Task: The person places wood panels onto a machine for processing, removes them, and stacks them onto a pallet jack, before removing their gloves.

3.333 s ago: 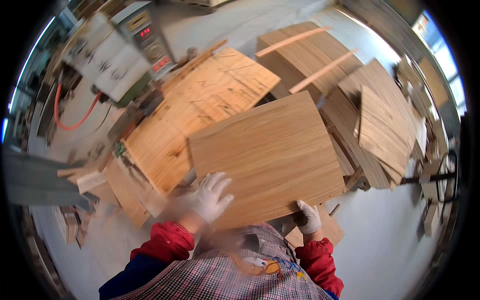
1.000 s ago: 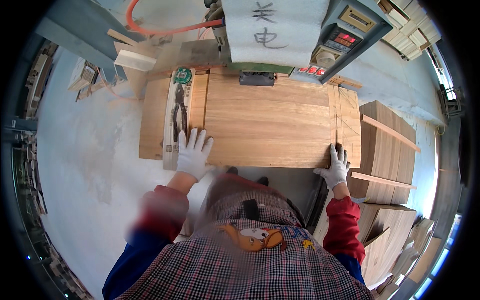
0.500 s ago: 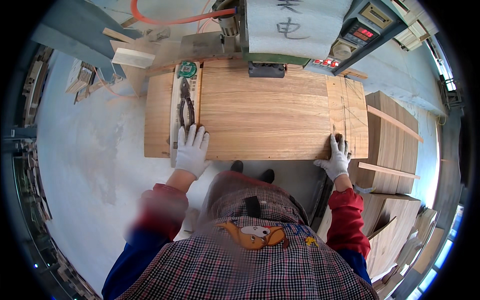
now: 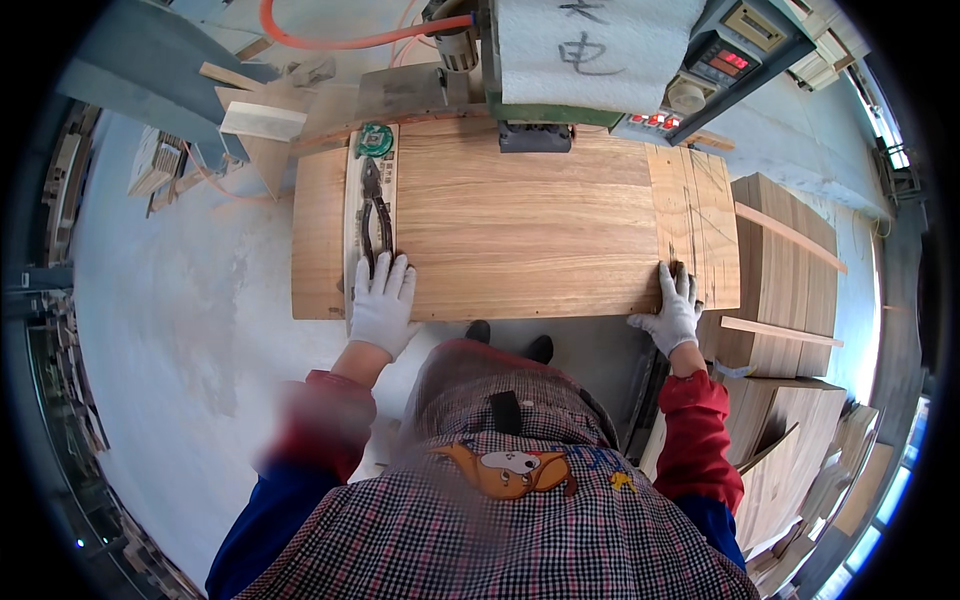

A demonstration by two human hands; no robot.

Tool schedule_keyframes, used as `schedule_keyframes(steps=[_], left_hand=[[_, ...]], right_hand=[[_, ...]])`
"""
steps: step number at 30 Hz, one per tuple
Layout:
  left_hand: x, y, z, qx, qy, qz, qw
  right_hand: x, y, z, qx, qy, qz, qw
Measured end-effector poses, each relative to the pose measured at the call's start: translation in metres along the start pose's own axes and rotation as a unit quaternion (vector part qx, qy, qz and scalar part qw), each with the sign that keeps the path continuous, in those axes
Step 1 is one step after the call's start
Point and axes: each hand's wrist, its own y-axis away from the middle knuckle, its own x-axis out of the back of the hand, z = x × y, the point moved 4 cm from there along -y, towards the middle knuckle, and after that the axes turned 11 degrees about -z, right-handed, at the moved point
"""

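Left hand (image 4: 383, 312) and right hand (image 4: 676, 312) at a wood-grain panel (image 4: 525, 220)'s near corners
Both open, fingers spread, gripping nothing; the panel lies on a plywood tabletop (image 4: 714, 235), pliers (image 4: 373, 200) left of it, a dark block (image 4: 535, 138) at its far edge.

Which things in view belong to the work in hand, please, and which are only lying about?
Likely in the work:
- wooden panel, between left hand and right hand
- plywood worktop beneath it

Likely lying about:
- pliers
- green round object
- stacked boards, right
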Motion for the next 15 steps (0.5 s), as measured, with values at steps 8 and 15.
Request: schedule_keyframes(steps=[8, 15], left_hand=[[0.0023, -0.0017, 0.0029, 0.015, -0.016, -0.038, 0.999], [-0.0036, -0.0014, -0.0002, 0.007, -0.004, 0.002, 1.000]], right_hand=[[0.0004, -0.0001, 0.0015, 0.002, -0.009, 0.002, 1.000], [0.0021, 0.0028, -0.0018, 0.008, -0.008, 0.011, 1.000]])
